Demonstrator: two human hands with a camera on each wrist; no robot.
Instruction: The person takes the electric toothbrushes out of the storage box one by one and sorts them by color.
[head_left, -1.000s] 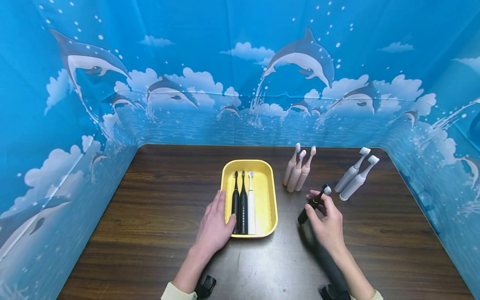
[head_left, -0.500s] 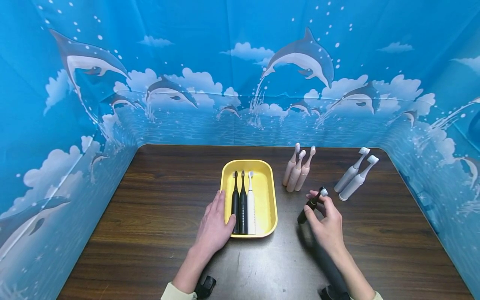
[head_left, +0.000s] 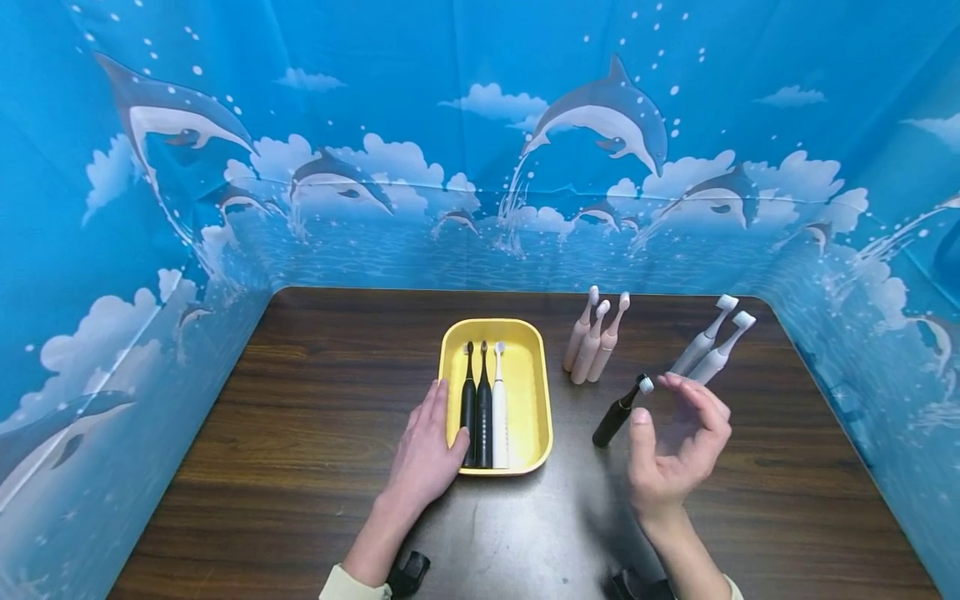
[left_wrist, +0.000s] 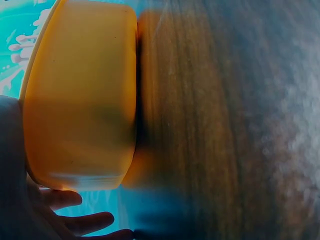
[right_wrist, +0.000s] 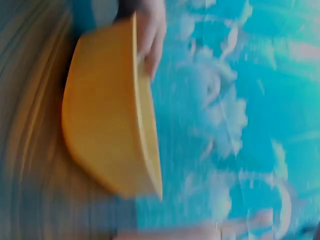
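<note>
My left hand (head_left: 426, 442) holds the left side of a yellow tray (head_left: 546, 400), thumb over the rim and fingers along the outside. Inside lie two black electric toothbrushes (head_left: 483, 425) and a white one (head_left: 500, 425), side by side. To the tray's right a black electric toothbrush (head_left: 613, 421) stands on its base. Just right of it is my right hand (head_left: 682, 454), thumb and fingers spread apart with nothing between them. Its fingertips overlap the lower part of a white electric toothbrush (head_left: 712, 362), which stands beside a silver-grey one (head_left: 696, 348).
Three pink electric toothbrushes (head_left: 592, 354) stand close together behind the upright black one. The dark wooden table (head_left: 300, 417) is bordered at the back and sides by a blue dolphin-print cloth (head_left: 375, 250). The right wrist view is motion-blurred.
My right hand has let go of the black toothbrush, which stays standing, and has shifted to the right with its fingers opened. My left hand remains at the tray.
</note>
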